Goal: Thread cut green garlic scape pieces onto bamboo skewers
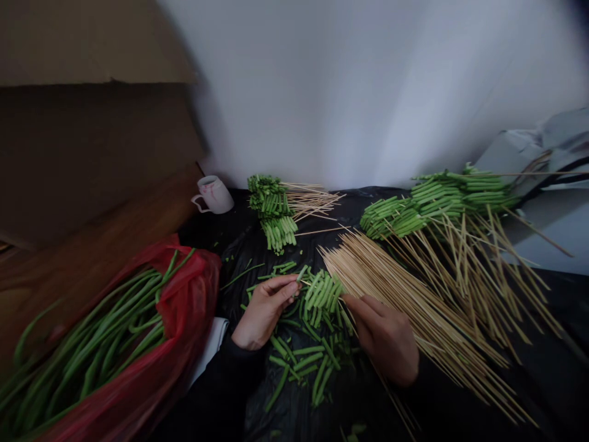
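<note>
Between thumb and fingers, my left hand [269,304] pinches a short piece of green bean [302,274] at the tip of a wooden skewer. Several cut bean pieces [323,291] sit side by side on that skewer, between my two hands. My right hand [389,337] is closed around the skewer just right of those pieces; most of its shaft is hidden by the hand. Loose cut bean pieces [306,362] lie scattered below on the black plastic sheet [267,423]. Close to my right hand runs a large pile of bare wooden skewers [405,294].
Filled bean skewers are stacked at the back [276,209] and at the right [437,202]. A red plastic bag [197,307] of long whole beans [110,331] lies at the left. Behind it stands a white mug [215,195], near a pale wall [322,92]. Cardboard [92,123] rises at upper left.
</note>
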